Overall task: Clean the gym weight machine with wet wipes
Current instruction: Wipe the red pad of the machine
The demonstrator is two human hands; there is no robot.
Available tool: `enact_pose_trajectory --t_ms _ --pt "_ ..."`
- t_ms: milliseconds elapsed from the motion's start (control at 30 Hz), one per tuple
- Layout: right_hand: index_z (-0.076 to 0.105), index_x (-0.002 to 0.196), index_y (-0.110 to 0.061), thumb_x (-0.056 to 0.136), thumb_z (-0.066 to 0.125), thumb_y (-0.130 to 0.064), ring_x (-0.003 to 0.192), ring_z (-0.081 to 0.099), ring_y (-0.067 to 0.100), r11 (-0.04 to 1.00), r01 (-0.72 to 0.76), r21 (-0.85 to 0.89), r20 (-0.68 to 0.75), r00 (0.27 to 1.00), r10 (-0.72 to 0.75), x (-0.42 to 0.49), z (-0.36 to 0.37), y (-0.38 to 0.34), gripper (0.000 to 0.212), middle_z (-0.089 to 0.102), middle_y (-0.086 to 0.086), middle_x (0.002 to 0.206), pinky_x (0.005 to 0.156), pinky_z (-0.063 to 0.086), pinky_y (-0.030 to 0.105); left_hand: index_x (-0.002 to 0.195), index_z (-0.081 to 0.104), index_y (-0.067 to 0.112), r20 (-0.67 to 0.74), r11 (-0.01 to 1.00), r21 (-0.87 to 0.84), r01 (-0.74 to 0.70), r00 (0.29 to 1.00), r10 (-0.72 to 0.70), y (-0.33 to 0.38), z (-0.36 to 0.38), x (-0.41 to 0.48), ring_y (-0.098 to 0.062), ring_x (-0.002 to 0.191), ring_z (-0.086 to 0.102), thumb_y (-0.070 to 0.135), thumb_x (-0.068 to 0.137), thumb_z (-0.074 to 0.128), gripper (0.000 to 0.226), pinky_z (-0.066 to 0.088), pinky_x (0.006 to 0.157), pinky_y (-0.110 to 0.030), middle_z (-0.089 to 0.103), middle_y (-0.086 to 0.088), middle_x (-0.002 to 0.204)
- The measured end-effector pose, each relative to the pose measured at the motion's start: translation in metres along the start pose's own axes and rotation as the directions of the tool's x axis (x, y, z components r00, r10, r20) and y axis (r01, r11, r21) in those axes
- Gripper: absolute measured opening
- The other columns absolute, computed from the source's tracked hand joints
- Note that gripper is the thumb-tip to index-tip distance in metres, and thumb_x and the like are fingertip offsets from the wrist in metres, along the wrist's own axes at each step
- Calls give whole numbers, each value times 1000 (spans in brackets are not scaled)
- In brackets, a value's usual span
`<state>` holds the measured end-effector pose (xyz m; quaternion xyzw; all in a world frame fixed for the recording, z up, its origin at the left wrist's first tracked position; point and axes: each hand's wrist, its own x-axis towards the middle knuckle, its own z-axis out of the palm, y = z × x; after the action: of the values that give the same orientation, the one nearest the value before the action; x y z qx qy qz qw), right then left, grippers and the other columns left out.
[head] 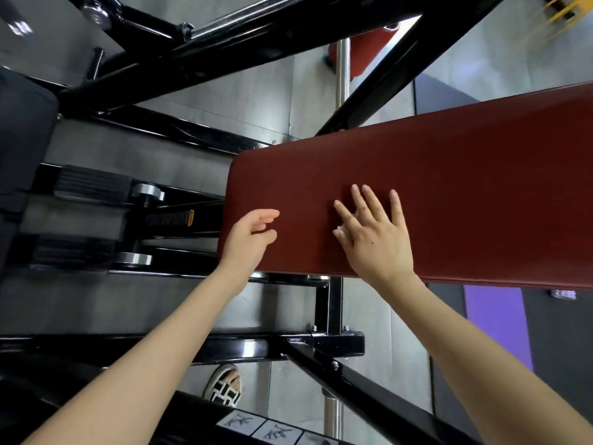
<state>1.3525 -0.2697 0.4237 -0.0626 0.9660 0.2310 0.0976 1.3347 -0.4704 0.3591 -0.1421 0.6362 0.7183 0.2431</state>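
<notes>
Your right hand lies flat, fingers spread, on the machine's red pad at centre right of frame; your left hand, loosely curled and empty, is at the pad's left edge.

The red pad runs off the right edge. I cannot make out the blurred yellow thing above.
</notes>
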Motion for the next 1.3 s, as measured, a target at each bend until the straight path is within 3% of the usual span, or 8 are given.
enact_pose_trajectory --t_ms 167,367,600,833,1033,1100,1200,1300 --pt "54 129 -3 96 27 -27 134 36 38 995 -73 63 -39 996 75 -8 17 -42 49 43 25 139 115 22 46 98 62 30 -5 999 -10 34 999 -34 -9 -3 0 -13 111 51 -6 83 55 39 39 84 -17 61 2 112" --pt "54 132 -16 93 31 -31 134 37 33 981 194 7 33 980 -194 -14 19 -50 47 44 15 142 112 17 49 99 62 30 -17 1000 -11 24 1000 -24 -5 -11 3 -13 111 51 -5 84 55 38 37 89 -20 61 3 114" --pt "45 136 -6 94 24 -30 138 29 34 983 -177 40 -58 982 179 40 16 -41 53 38 19 145 114 5 47 100 61 29 -48 1000 -24 -5 999 4 -15 -28 16 -11 111 49 -5 85 54 38 37 78 -10 59 1 117" --pt "49 135 -12 92 21 -35 138 33 27 965 262 7 94 961 -262 30 31 -92 56 40 11 145 113 8 49 98 61 32 -80 1000 1 3 997 -3 -28 -40 24 -12 111 50 -4 85 55 39 36 90 -21 60 0 118" --pt "19 148 -8 99 25 -33 146 2 25 987 -158 -31 6 987 159 120 19 -43 55 9 13 157 114 -10 46 100 61 30 -149 999 -7 33 988 -34 -41 -61 34 -10 110 50 -5 86 52 39 38 89 -22 60 3 115" --pt "21 148 -8 98 27 -33 145 4 26 998 -57 13 21 998 57 117 25 -84 56 11 13 157 115 -6 46 100 62 28 -178 998 -18 58 982 -60 -45 -67 37 -12 109 50 -7 85 50 40 39 93 -26 60 3 112" --pt "8 150 -11 100 18 -35 145 -5 24 951 307 44 160 937 -310 66 49 -162 56 0 10 158 114 -10 45 105 62 23 -216 995 -17 98 971 -100 -52 -73 38 -13 108 50 -11 84 46 43 39 95 -26 59 2 109" --pt "1 149 -10 101 13 -35 145 -9 22 908 419 18 221 884 -413 56 52 -170 56 -5 7 157 111 -17 47 107 62 21 -228 992 7 125 966 -120 -59 -82 39 -11 105 50 -12 83 45 44 38 95 -25 59 4 108"
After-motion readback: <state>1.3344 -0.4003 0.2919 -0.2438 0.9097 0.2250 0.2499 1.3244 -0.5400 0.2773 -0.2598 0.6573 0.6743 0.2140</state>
